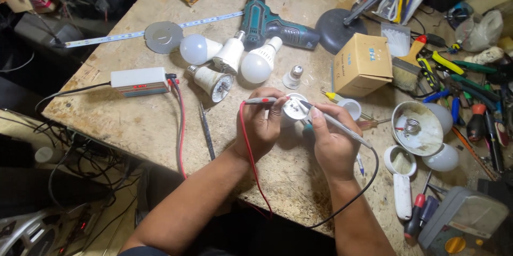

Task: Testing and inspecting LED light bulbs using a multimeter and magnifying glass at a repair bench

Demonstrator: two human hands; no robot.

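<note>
Left hand [262,128] fingers closed on red probe [260,100] and round LED disc [295,107], held above bench [160,128]. Right hand [331,141] pinches black probe [334,122], tip on disc. Tester [140,81] display lit. Probing under way; several bulbs [256,66] lie opened nearby, apparently unchecked.

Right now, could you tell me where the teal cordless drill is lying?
In the head view, the teal cordless drill lies at the far middle of the workbench, just beyond the white bulbs and left of the black lamp base.
</note>
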